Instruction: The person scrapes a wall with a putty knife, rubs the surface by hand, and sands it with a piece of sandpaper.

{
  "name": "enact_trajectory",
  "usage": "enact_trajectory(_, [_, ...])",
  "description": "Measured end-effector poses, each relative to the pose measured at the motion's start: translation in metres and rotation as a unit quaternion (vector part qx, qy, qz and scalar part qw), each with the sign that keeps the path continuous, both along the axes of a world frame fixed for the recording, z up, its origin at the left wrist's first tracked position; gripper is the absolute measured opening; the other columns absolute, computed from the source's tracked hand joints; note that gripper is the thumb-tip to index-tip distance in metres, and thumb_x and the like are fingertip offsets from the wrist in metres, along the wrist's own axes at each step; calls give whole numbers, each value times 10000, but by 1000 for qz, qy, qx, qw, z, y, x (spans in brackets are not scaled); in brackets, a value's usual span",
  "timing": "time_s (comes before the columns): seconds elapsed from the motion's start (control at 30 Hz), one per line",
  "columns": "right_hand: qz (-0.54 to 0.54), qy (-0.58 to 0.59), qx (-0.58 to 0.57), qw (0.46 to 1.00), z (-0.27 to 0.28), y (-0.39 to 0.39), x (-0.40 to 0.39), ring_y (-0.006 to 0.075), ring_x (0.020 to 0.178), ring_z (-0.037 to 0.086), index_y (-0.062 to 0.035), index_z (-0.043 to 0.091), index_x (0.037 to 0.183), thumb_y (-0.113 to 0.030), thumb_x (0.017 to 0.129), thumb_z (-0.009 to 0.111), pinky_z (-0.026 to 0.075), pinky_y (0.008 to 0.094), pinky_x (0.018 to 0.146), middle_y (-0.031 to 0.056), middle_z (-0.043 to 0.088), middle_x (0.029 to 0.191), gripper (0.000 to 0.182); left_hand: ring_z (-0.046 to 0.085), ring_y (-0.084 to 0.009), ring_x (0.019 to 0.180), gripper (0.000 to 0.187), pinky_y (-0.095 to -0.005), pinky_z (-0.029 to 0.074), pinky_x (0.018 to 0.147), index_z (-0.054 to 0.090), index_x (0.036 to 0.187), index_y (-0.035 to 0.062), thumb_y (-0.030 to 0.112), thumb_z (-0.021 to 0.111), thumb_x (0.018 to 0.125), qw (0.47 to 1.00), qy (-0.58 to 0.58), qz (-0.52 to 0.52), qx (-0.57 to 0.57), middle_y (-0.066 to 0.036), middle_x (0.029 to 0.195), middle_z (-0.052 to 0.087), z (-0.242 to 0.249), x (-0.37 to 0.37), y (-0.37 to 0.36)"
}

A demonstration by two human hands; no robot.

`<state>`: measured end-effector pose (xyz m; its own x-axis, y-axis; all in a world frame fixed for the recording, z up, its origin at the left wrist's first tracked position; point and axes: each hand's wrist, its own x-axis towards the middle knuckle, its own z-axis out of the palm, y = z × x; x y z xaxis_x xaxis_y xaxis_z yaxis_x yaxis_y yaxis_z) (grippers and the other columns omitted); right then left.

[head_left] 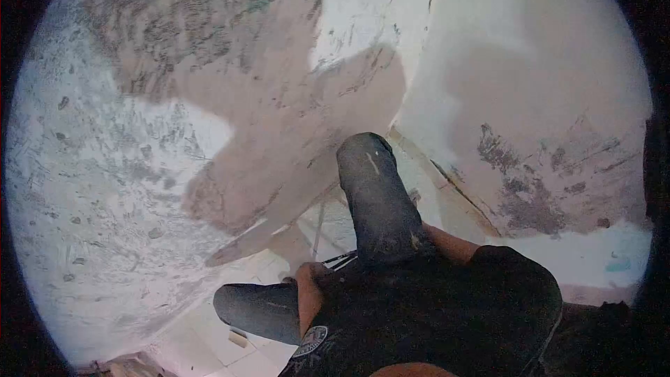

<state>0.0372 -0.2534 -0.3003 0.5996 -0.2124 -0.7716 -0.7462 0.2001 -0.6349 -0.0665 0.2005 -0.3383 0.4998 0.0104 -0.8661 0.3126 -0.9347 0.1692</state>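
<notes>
Two hands stay low by the raised knee (373,174) - the left hand (309,274) beside a thin bar (340,260), grip impossible to tell, the right hand hidden behind the thigh - so a slipped foot could drop the person to the floor (209,338).

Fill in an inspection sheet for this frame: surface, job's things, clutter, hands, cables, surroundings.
Surface: pale tiled floor far below the person's raised knee.
Job's things: a thin dark strip next to the left hand; what it is cannot be told. A thin pale rod stands below it.
Clutter: a small scrap on the tiles and rubble at the foot of the wall.
Hands: left hand is at the lap, grip unclear. The right hand is hidden behind the knee; only the right forearm shows.
Cables: nothing seen for certain.
Surroundings: a corner of patchy, scraped plaster wall with the person's shadow on it.
</notes>
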Motion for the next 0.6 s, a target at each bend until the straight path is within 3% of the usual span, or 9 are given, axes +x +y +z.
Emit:
enact_trajectory(0.1, [3, -18, -46, 999, 27, 18, 14, 305, 903, 615, 19, 563, 1131, -653, 924, 443, 480, 408, 800, 192, 612, 1025, 713, 612, -270, 1163, 508, -410, 475, 965, 717, 1113, 90, 497, 666, 814, 1000, 2, 11, -4, -136, 1253, 644, 54, 83, -10])
enact_trajectory(0.13, [10, -24, -57, 998, 29, 31, 22, 299, 893, 612, 16, 566, 1115, -655, 926, 433, 476, 404, 793, 185, 612, 1011, 710, 612, -271, 1164, 508, -410, 475, 965, 717, 1113, 90, 498, 665, 815, 1000, 2, 21, -2, -137, 1253, 644, 53, 43, -10])
enact_trajectory(0.17, [17, -28, -68, 997, 34, 80, 24, 293, 883, 610, 13, 569, 1099, -658, 928, 423, 473, 401, 786, 177, 612, 998, 708, 612, -272, 1165, 508, -411, 475, 965, 717, 1113, 90, 499, 663, 817, 1000, 6, 31, 0, -138, 1253, 644, 69, 56, -3])
enact_trajectory(0.2, [23, -30, -79, 996, 34, 47, 18, 287, 873, 607, 10, 572, 1082, -661, 931, 412, 470, 397, 778, 170, 611, 984, 706, 611, -272, 1166, 508, -411, 475, 965, 717, 1113, 90, 499, 662, 818, 999, 11, 40, 3, -139, 1253, 644, 89, 81, 5])
enact_trajectory(0.33, [32, -48, -95, 994, 19, 71, 22, 263, 834, 597, -2, 585, 1017, -672, 941, 372, 457, 383, 748, 140, 609, 930, 707, 610, -276, 1169, 508, -413, 475, 966, 717, 1113, 91, 502, 655, 823, 997, 23, 63, 40, -144, 1253, 643, 117, 93, 13])
enact_trajectory(0.37, [30, -48, -97, 994, 16, 90, 29, 257, 824, 594, -5, 588, 1001, -674, 943, 362, 453, 380, 741, 133, 609, 917, 709, 610, -276, 1170, 508, -414, 475, 967, 717, 1113, 91, 503, 654, 824, 996, 30, 64, 51, -145, 1253, 643, 107, 38, 18])
enact_trajectory(0.43, [33, -43, -116, 992, 15, 67, 13, 245, 804, 589, -11, 594, 969, -680, 948, 342, 447, 372, 726, 118, 608, 890, 715, 609, -278, 1172, 508, -415, 475, 967, 717, 1113, 91, 504, 651, 826, 994, 50, 72, 59, -147, 1253, 642, 145, 96, 5])
enact_trajectory(0.53, [56, -57, -172, 982, 40, 28, 44, 227, 775, 582, -20, 604, 920, -688, 955, 312, 437, 362, 704, 96, 607, 849, 730, 608, -280, 1174, 508, -416, 476, 968, 716, 1113, 91, 506, 646, 830, 992, 65, 102, 39, -151, 1253, 642, 154, 56, -25])
enact_trajectory(0.6, [74, -95, -190, 974, 61, 26, 72, 221, 765, 579, -23, 607, 904, -690, 957, 302, 434, 358, 697, 89, 606, 836, 736, 631, -308, 1133, 510, -425, 492, 940, 696, 1152, 103, 519, 587, 878, 984, -120, 93, 96, -168, 1199, 664, 85, 61, 6])
